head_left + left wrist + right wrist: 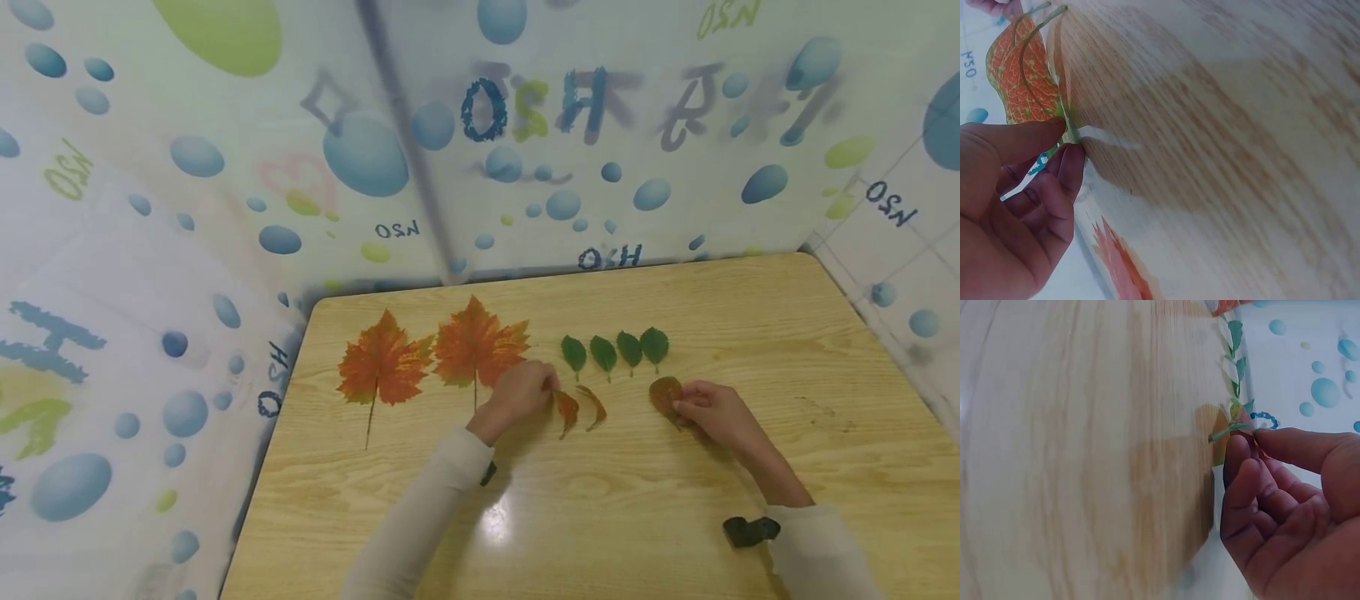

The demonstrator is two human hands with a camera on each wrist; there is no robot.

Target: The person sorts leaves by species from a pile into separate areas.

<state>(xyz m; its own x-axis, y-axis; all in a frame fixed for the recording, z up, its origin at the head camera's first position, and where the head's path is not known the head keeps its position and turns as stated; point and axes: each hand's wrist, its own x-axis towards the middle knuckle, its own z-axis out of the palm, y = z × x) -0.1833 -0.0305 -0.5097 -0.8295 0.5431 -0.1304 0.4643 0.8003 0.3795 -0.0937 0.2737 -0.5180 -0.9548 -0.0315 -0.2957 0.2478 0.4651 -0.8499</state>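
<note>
My left hand [522, 390] pinches the upper end of a small curled orange-brown leaf [567, 410] between thumb and fingers. In the left wrist view that leaf [1019, 75] looks red with green veins. A second curled leaf [595, 406] lies just right of it on the table. With thumb and forefinger, my right hand [716, 414] pinches the edge of a rounder brown leaf [663, 397]. The right wrist view shows a green stem [1227, 431] by those fingertips; most of the leaf is hidden there. Behind lies a row of several small green leaves [603, 353].
Two large orange maple-like leaves [382, 358] with long stems lie at the table's left, one partly behind the left hand. The wooden table [600, 517] meets walls [300, 125] covered with printed bubbles at its back and left.
</note>
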